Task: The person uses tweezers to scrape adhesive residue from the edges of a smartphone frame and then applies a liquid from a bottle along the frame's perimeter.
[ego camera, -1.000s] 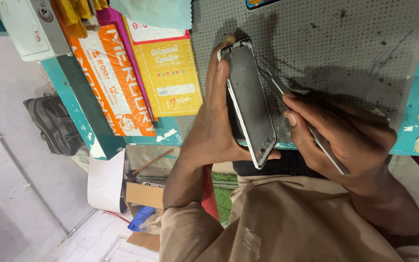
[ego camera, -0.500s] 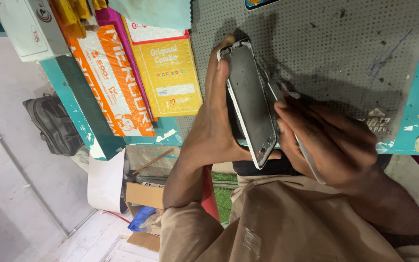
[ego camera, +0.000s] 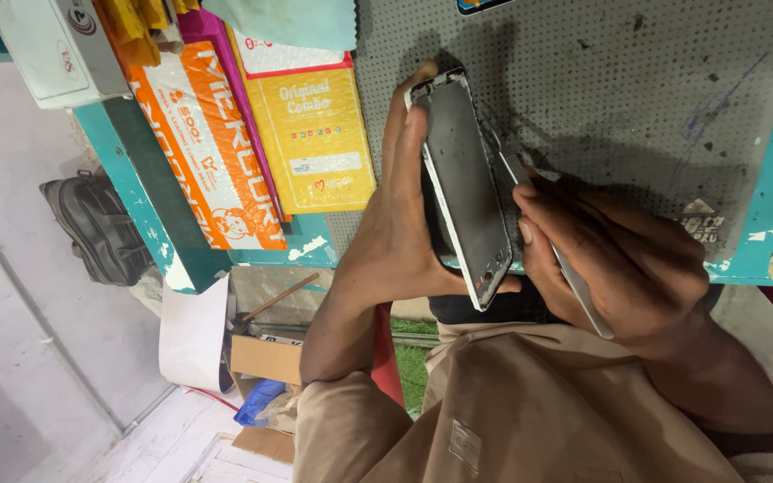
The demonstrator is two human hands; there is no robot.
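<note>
My left hand (ego camera: pixel 395 233) grips an opened phone body (ego camera: pixel 465 183), a long grey shell held on edge over the grey perforated mat (ego camera: pixel 601 80). My right hand (ego camera: pixel 619 259) holds a thin metal tool (ego camera: pixel 574 286), its tip resting against the phone's right edge near the middle. The tool's handle sticks out below my palm. My fingers hide the tool's tip and part of the phone's lower edge.
A yellow padded package (ego camera: pixel 319 134) and an orange package (ego camera: pixel 212 152) lie on the teal bench (ego camera: pixel 149 206) at the left. A white box (ego camera: pixel 55 49) stands at the top left. Below the bench are a dark bag (ego camera: pixel 96 228) and cardboard boxes (ego camera: pixel 266 358).
My right hand has slid down and leftward along the phone's edge with the tool, closing in on the phone. The left hand holds the phone in the same place.
</note>
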